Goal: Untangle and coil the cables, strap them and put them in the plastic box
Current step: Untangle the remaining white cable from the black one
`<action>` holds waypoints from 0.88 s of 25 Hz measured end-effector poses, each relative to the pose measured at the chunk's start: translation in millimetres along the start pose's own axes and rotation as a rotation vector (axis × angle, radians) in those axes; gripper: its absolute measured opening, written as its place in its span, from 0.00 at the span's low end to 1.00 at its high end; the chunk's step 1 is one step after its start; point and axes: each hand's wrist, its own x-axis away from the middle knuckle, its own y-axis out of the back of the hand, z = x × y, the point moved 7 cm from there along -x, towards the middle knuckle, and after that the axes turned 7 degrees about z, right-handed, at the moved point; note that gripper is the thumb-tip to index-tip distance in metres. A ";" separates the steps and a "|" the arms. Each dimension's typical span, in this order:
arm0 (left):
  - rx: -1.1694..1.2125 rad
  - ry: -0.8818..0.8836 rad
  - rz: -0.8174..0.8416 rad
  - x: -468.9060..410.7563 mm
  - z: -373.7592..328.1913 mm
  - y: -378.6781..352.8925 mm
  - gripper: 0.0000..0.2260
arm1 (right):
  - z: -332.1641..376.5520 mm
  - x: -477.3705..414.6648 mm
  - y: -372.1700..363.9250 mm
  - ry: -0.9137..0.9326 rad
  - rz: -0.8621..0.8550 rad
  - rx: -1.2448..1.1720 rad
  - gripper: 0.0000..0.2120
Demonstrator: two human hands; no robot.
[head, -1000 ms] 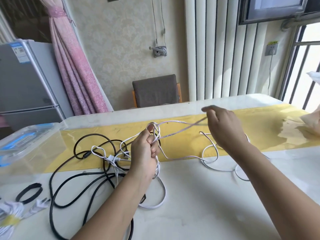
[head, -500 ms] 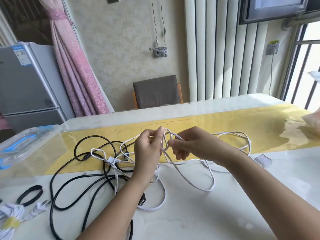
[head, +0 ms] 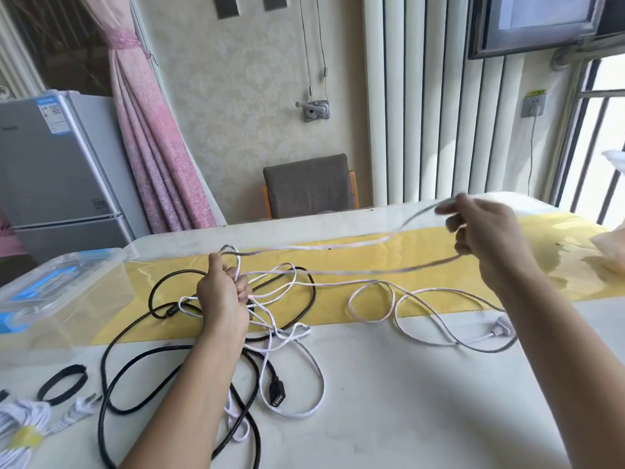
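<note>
A long white cable (head: 372,286) lies tangled with a black cable (head: 135,353) on the table. My left hand (head: 223,296) grips a bunch of white loops at the tangle's centre. My right hand (head: 483,235) is raised far to the right and pinches a stretch of the white cable, drawn out into a long loop between both hands. The white plug end (head: 500,328) rests on the table under my right forearm. The black cable's USB end (head: 275,396) lies near my left forearm. The clear plastic box (head: 50,292) with a blue-handled lid sits at the left edge.
A black strap ring (head: 62,382) lies at the front left. Beside it sits a coiled white cable (head: 20,431) bound with a yellow strap. A yellow runner (head: 422,258) crosses the white table. A chair (head: 309,187) stands behind the table, and a fridge (head: 50,170) is at left.
My right hand moved from beside my left hand up and out to the right, pulling a length of white cable with it. My left hand kept its grip on the loops.
</note>
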 end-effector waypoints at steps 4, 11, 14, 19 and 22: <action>-0.069 0.031 0.163 12.0 11.4 -24.0 0.17 | -23.7 4.4 -15.6 -0.087 0.066 0.908 0.24; -0.456 -0.238 0.346 55.7 13.6 -61.0 0.18 | 17.9 98.6 -135.6 0.227 0.694 0.281 0.16; -0.416 -0.240 0.494 60.1 18.6 -70.4 0.17 | 9.5 111.9 -150.7 0.320 0.732 0.412 0.15; -0.528 -0.241 0.362 47.1 9.1 -54.5 0.18 | 13.4 90.7 -136.8 0.182 0.746 0.106 0.09; -0.342 -0.114 0.253 31.5 1.0 -39.6 0.19 | 33.4 58.5 -96.6 0.214 0.513 -0.168 0.10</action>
